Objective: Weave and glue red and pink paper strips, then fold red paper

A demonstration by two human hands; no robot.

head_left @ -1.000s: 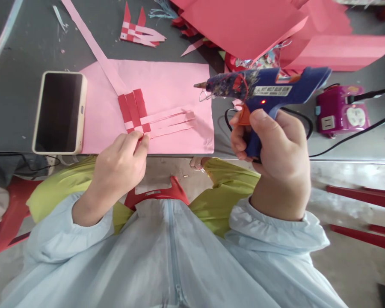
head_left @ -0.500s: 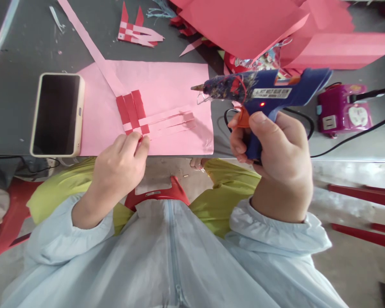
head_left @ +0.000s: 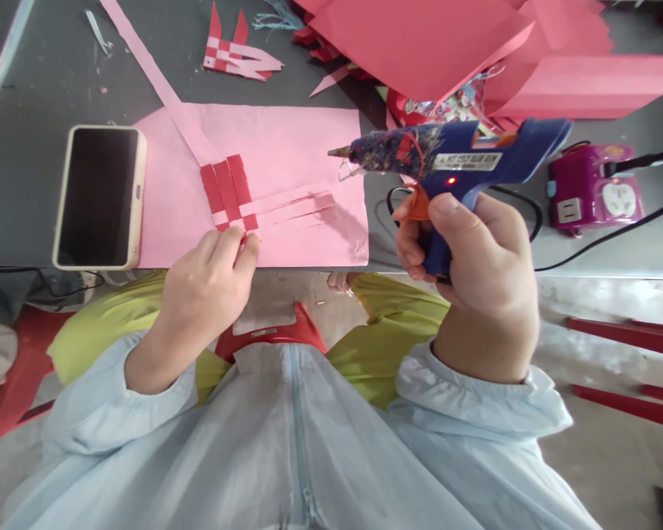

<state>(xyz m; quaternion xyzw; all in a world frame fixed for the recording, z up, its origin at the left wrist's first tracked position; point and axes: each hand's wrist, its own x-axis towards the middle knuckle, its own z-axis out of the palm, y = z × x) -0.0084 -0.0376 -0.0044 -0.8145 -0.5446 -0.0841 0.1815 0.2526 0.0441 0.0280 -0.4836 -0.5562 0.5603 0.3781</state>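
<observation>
My right hand [head_left: 469,243] is wrapped round a blue hot glue gun [head_left: 464,154], its red light lit and its nozzle pointing left above the paper. A finger rests at its orange trigger. My left hand [head_left: 210,283] is closed, thumb and fingers pinching the near corner of a woven piece of red and pink paper strips [head_left: 229,193]. Loose pink strip ends reach right from the weave. The piece lies on a pink paper sheet [head_left: 303,140] at the table's front edge. The fingertips hide part of the pinched corner.
A phone [head_left: 96,199] lies left of the weave, overlapping the sheet. Behind is another small woven piece [head_left: 235,59]. A long pink strip [head_left: 149,77] runs to the far left. Red paper [head_left: 420,44] is piled at the back right. A purple power socket [head_left: 594,188] with black cables stands right.
</observation>
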